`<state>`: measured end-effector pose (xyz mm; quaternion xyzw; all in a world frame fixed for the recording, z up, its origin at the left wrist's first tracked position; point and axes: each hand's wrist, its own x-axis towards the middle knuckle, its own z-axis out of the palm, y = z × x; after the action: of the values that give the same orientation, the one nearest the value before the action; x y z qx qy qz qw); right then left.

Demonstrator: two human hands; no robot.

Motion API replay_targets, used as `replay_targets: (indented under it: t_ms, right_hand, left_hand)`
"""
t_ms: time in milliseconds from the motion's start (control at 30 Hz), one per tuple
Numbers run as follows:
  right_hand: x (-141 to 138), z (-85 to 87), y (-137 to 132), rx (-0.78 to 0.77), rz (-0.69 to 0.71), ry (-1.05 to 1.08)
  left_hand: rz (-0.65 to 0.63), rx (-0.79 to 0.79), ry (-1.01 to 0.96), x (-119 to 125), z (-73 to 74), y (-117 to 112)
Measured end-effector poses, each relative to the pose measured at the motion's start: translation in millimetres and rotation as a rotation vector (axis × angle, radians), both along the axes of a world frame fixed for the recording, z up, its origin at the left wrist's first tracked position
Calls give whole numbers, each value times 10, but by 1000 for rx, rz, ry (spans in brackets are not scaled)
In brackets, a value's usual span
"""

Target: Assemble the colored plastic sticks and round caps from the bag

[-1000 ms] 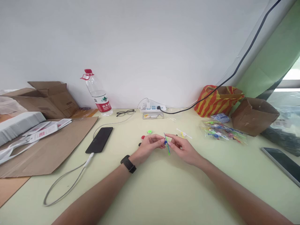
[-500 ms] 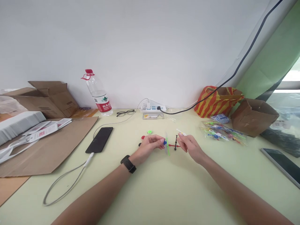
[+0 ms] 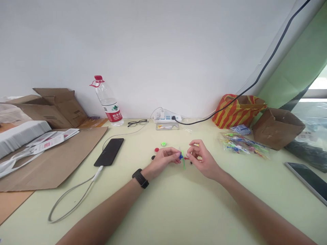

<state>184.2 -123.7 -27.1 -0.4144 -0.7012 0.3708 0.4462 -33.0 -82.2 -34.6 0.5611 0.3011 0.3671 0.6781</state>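
My left hand (image 3: pixel 165 158), wearing a black watch, is closed in a pinch on a small blue plastic toy piece (image 3: pixel 181 156). A thin green blade (image 3: pixel 184 163) stands upright just beside that piece; I cannot tell whether the two are joined. To the right my right hand (image 3: pixel 203 160) has thumb and index tip brought together near the blade, with the other fingers loosely raised. Anything between those tips is too small to make out. Partly hidden by this hand are a red rod (image 3: pixel 186 158) and a black part (image 3: pixel 191 163).
Behind my left hand lie a red disc (image 3: pixel 156 150) and a green disc (image 3: pixel 164 144). Bagged colourful parts (image 3: pixel 235 144) sit at right before an open brown box (image 3: pixel 278 129). At left are a phone (image 3: pixel 109 152) on a cable and a water bottle (image 3: pixel 112 109).
My right hand has shifted left, from beside a thin white piece toward the green blade, and its fingers have lifted. My left hand stays in place, pinching the blue piece.
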Motion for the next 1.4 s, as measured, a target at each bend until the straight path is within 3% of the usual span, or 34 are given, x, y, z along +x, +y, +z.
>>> replay_targets:
  t_ms: [200, 500, 700, 833, 900, 1067, 1233, 1400]
  right_hand:
    - [-25, -40, -10, -31, 81, -16]
    - [-24, -64, 13, -15, 73, -23]
    - [-8, -25, -27, 239, -163, -114]
    - [-26, -28, -51, 361, -187, -155]
    - [-27, -31, -59, 317, -151, -169]
    - [15, 0, -40, -11, -26, -102]
    - [23, 38, 4, 38, -135, 2]
    - [-25, 2, -14, 9, -9, -36]
  left_hand:
    - [-42, 41, 40, -9, -18, 0]
    - [-36, 29, 51, -7, 2, -3]
    - [-22, 4, 47, -3, -14, 10]
    - [-3, -10, 39, -8, -9, 11]
    - [6, -11, 17, -11, 12, 5]
    - [22, -11, 4, -10, 41, -2]
    - [24, -7, 36, -9, 5, 4]
    - [8, 48, 84, -7, -2, -7]
